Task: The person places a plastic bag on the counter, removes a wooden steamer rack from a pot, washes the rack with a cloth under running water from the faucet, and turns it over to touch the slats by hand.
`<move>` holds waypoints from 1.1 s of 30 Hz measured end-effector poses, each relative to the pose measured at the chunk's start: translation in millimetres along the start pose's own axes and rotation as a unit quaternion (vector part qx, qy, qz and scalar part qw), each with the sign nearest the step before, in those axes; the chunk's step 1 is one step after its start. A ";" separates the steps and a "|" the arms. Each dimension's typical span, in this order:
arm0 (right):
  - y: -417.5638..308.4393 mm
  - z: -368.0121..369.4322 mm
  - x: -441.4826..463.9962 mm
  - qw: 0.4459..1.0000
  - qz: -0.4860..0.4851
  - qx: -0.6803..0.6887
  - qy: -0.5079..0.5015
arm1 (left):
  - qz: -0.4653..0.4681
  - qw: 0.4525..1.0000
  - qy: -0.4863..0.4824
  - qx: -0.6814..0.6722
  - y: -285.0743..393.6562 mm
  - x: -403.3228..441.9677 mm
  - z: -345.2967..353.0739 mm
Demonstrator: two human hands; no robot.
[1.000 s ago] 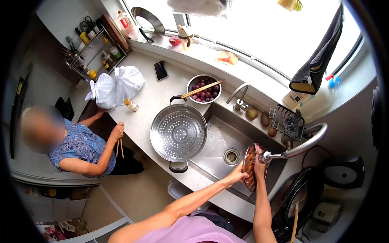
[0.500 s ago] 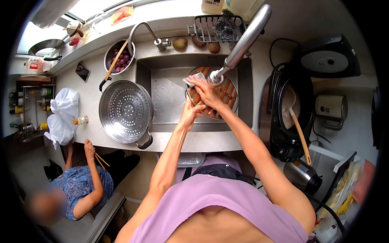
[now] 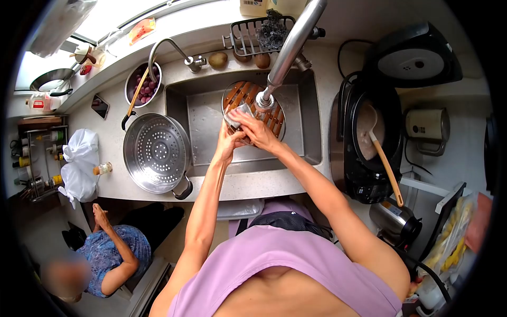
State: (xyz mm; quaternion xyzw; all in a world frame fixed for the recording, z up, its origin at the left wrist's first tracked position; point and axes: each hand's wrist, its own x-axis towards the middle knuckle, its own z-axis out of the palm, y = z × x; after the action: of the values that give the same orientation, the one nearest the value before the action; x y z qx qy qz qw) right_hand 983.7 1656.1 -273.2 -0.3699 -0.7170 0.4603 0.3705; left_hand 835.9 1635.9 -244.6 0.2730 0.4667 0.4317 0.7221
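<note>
Over the sink [image 3: 203, 113] is a round slatted rack [image 3: 275, 119] with brown slats and a pale rim. My left hand [image 3: 228, 141] grips its lower left edge. My right hand [image 3: 256, 131] presses a light-coloured cloth [image 3: 241, 112] against the rack's left part, its fingers closed on the cloth. The metal faucet [image 3: 282, 53] reaches down over the rack and hides part of it. To the left of the sink stands a steamer pot with a perforated base [image 3: 157, 152].
A bowl of dark round fruit [image 3: 143, 87] with chopsticks across it sits behind the steamer. An open rice cooker [image 3: 369, 137] holding a ladle is at the right. White bags [image 3: 82, 158] and a small bottle [image 3: 103, 168] lie left. A person [image 3: 119, 253] stands at lower left.
The view has swung right. My right hand and the cloth have come onto the rack, which lies flatter than at first. The other person's hands are now together, and their chopsticks no longer show.
</note>
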 end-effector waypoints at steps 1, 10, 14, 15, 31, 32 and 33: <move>-0.9 2.5 -12.6 0.999 0.010 -0.004 -0.031 | 0.004 1.000 -0.002 -0.006 5.8 -2.5 -2.1; 56.4 -23.3 23.8 0.988 0.027 -0.102 0.111 | -0.060 0.995 -0.056 -0.062 -4.1 -10.5 22.8; 8.0 -3.8 -2.0 0.999 0.000 -0.046 0.007 | -0.062 0.996 -0.047 -0.050 -6.7 -3.0 0.6; 1.5 -11.2 -15.7 0.999 0.019 -0.013 -0.033 | -0.062 0.996 -0.040 -0.043 -4.2 -8.7 -0.5; 72.0 -71.2 24.8 0.938 0.138 -0.155 0.276 | -0.084 0.994 -0.059 -0.046 1.7 -33.9 21.1; 69.5 -67.5 19.6 0.952 0.097 -0.155 0.247 | -0.078 0.994 -0.057 -0.055 2.2 -31.6 19.8; 63.0 -59.8 9.8 0.962 0.060 -0.154 0.217 | -0.074 0.994 -0.056 -0.065 1.4 -29.6 19.1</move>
State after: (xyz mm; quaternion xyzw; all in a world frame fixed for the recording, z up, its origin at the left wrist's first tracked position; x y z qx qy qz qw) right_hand 1043.3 1706.7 -312.1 -0.5558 -0.6583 0.2741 0.4273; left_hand 847.1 1610.7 -222.6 0.2138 0.4151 0.3906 0.7934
